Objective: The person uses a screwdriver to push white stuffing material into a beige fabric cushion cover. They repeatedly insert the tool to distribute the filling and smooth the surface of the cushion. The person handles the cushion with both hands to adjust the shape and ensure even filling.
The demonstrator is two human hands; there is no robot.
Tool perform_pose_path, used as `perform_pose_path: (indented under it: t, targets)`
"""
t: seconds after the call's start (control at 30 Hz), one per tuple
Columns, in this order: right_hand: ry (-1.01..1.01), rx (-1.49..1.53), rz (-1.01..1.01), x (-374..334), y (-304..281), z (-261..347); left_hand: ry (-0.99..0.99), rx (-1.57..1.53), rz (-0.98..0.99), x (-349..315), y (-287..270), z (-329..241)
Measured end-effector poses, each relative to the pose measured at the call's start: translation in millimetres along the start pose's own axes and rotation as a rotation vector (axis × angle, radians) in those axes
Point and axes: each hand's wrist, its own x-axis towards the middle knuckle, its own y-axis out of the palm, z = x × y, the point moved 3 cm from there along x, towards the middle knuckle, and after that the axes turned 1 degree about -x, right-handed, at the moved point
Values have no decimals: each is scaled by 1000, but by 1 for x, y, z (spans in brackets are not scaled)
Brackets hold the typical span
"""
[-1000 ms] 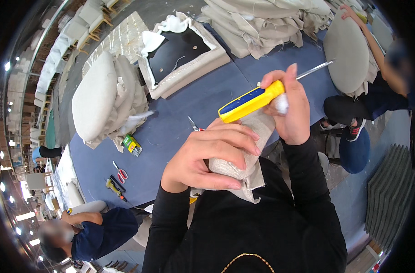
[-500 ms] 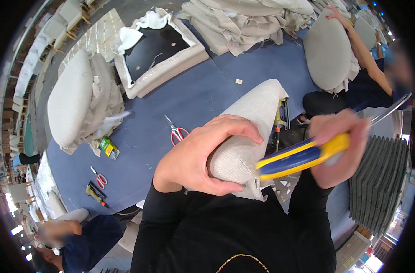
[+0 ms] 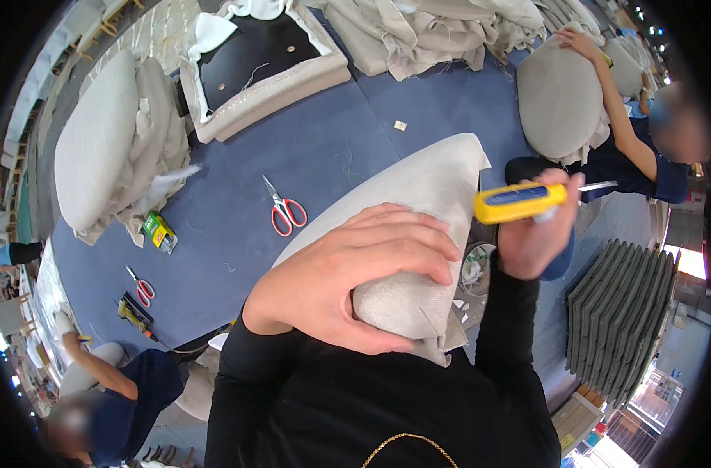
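Observation:
My left hand [image 3: 363, 273] wraps over the near end of a beige fabric-covered cushion [image 3: 418, 183], its thumb on the near side and its fingers across the top. The cushion stands tilted against my body, with a fold and a loose fabric edge at its near corner. Right of it, raised and slightly blurred, my right hand [image 3: 536, 242] is closed round a screwdriver [image 3: 519, 204]. Its yellow and blue handle points toward the cushion, apart from it, and its metal shaft points away to the right. Red-handled scissors [image 3: 284, 212] lie open on the blue table left of the cushion.
On the table are smaller scissors [image 3: 142, 290], a staple gun [image 3: 133, 318], a green and yellow box [image 3: 160, 232], padded panels [image 3: 98, 148], an upholstered frame [image 3: 285, 97] and piled fabric [image 3: 441, 35]. Co-workers sit at right and lower left. Dark panels [image 3: 621, 312] stand stacked at right.
My right hand has swung up and away from the cushion's near corner with the screwdriver. My left hand keeps its grip. The whole view has shifted slightly.

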Motion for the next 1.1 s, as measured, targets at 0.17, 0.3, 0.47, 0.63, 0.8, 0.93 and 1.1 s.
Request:
perform_pose_path:
  t: [0.17, 0.3, 0.47, 0.63, 0.8, 0.93, 1.1]
  targets:
    - [-48, -377, 101, -10, 12, -46, 43, 199, -132, -12, 11, -11]
    - [-32, -346, 67, -7, 15, -46, 186, 525, -357, -40, 31, -20]
    - [-122, -423, 139, -10, 27, -43, 236, 639, -379, -44, 26, -26]
    - [-134, -406, 148, -12, 31, -42, 195, 661, -369, -45, 22, -26]
    - [-110, -417, 206, -13, 35, -41, 38, 441, -351, -49, 10, -14]
    - [85, -422, 456, -22, 58, -17, -276, 373, -319, -44, -26, -4]
    - [90, -411, 931, -55, 95, -2, -468, 367, -130, -21, -39, 9]
